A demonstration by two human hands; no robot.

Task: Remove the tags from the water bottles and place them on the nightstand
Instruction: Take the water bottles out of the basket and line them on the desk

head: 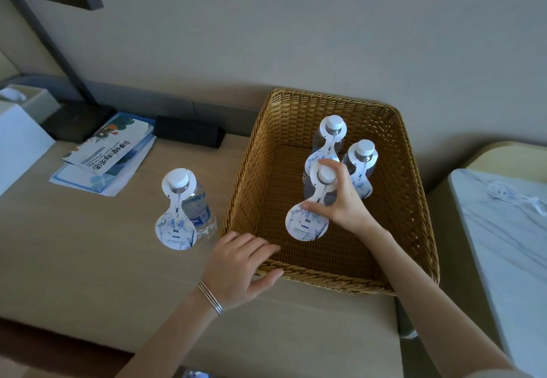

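Note:
A wicker basket on the beige nightstand holds three clear water bottles with white caps, each with a white-and-blue paper tag around its neck. My right hand grips the nearest one at the neck, thumb on its hanging tag. The other two bottles stand behind it. A fourth tagged bottle stands on the nightstand left of the basket, its tag hanging in front. My left hand rests on the basket's near-left corner, fingers over the rim.
Leaflets lie at the back left beside a dark lamp base with an angled arm. A black block sits at the back edge. A tissue box is far left. A white marbled surface lies to the right.

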